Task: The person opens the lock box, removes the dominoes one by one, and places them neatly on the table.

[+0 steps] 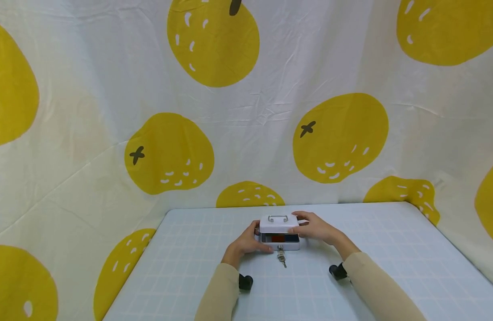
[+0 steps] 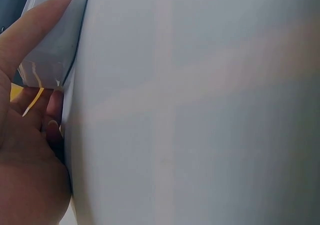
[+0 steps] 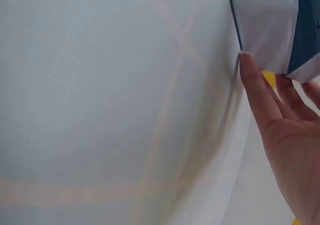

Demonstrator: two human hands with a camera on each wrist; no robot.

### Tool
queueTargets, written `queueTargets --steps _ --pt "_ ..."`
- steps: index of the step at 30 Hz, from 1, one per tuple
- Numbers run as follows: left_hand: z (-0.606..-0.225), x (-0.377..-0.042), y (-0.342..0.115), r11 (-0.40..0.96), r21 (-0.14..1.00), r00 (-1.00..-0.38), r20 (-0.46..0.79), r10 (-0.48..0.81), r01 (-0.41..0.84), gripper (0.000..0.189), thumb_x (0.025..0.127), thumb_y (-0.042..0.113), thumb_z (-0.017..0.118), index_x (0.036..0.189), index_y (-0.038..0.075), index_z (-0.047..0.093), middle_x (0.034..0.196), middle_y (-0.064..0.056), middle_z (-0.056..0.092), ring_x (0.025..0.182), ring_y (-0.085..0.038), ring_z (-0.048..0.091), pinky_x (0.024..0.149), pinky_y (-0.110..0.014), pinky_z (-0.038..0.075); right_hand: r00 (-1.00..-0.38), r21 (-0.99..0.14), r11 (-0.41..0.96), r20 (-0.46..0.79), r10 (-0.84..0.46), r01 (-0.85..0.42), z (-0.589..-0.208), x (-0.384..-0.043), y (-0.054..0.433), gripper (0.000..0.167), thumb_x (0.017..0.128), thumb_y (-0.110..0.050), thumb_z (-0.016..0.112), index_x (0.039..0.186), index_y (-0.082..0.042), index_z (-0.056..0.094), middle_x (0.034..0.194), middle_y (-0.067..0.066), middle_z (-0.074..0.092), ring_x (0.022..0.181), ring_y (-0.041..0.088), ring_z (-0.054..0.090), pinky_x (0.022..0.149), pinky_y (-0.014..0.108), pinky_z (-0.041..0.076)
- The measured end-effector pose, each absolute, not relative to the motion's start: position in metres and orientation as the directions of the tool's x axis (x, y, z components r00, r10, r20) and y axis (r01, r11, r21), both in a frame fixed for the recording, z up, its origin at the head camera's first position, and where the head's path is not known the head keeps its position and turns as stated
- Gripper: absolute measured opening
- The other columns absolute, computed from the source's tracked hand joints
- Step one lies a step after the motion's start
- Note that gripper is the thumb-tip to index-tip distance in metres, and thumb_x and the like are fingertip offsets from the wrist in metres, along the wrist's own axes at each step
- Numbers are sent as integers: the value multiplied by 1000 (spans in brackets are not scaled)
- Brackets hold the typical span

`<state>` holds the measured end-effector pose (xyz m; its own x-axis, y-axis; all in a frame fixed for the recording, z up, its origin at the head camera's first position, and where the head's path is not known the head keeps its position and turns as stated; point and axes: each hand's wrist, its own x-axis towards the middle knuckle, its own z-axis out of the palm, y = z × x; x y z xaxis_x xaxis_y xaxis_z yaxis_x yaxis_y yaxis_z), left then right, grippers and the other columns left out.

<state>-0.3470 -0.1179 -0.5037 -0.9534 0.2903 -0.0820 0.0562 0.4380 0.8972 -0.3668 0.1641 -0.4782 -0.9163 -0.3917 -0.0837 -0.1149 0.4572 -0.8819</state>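
Note:
A small white cash box (image 1: 279, 224) sits near the far side of the table, its lid partly raised. A wire handle (image 1: 278, 218) tops the lid, and an orange-red thing (image 1: 277, 239) shows in the dark inside. My left hand (image 1: 246, 241) grips the box's left side, with the thumb along the lower front wall (image 2: 55, 45). My right hand (image 1: 314, 228) holds the lid by its right end, thumb at the front and fingers behind. Keys (image 1: 281, 256) hang from the front lock onto the table. The contents beyond the orange-red part are hidden.
The box rests on a table (image 1: 182, 267) with a pale checked cloth. Behind it hangs a white curtain (image 1: 270, 147) printed with yellow fruit. A black wrist camera (image 1: 245, 282) is on the left wrist, another black camera (image 1: 337, 271) on the right.

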Motion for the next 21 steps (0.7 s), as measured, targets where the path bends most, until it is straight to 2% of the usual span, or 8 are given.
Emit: queueTargets --steps 5,8,13,18,21 --pt "-506 -348 -118 456 889 -956 -94 279 46 95 68 19 98 147 19 43 132 -6 55 120 -28 48 115 -56 32 -914 -904 423 -112 -390 -70 -476 -368 164 83 90 -48 76 154 -8 42 152 22 43 121 31 59 96 42 54" --pt "-505 -349 -117 478 878 -958 -98 269 44 95 68 20 98 146 20 43 132 -6 56 121 -29 48 116 -56 30 -916 -915 400 -115 -385 -53 -475 -369 163 81 93 -49 73 155 -7 41 152 23 43 117 30 60 94 42 55" --pt "-504 -349 -116 493 869 -959 -101 263 44 94 69 23 97 146 19 43 131 -6 56 120 -29 49 116 -55 32 -924 -927 374 -110 -365 -37 -473 -369 159 80 95 -55 66 153 -5 42 146 20 52 118 32 59 93 44 56" --pt "-506 -348 -116 485 874 -959 -111 260 30 98 69 24 98 149 18 42 133 -5 54 121 -29 48 116 -55 32 -941 -929 371 -116 -317 -10 -475 -371 154 80 93 -64 62 149 -8 49 139 17 59 118 34 57 90 43 57" --pt "-507 -349 -115 477 879 -959 -123 254 14 99 69 23 97 150 18 41 134 -5 54 122 -28 47 116 -54 32 -955 -920 392 -126 -269 11 -477 -374 151 88 90 -71 61 149 -6 49 139 17 58 118 33 57 88 41 58"
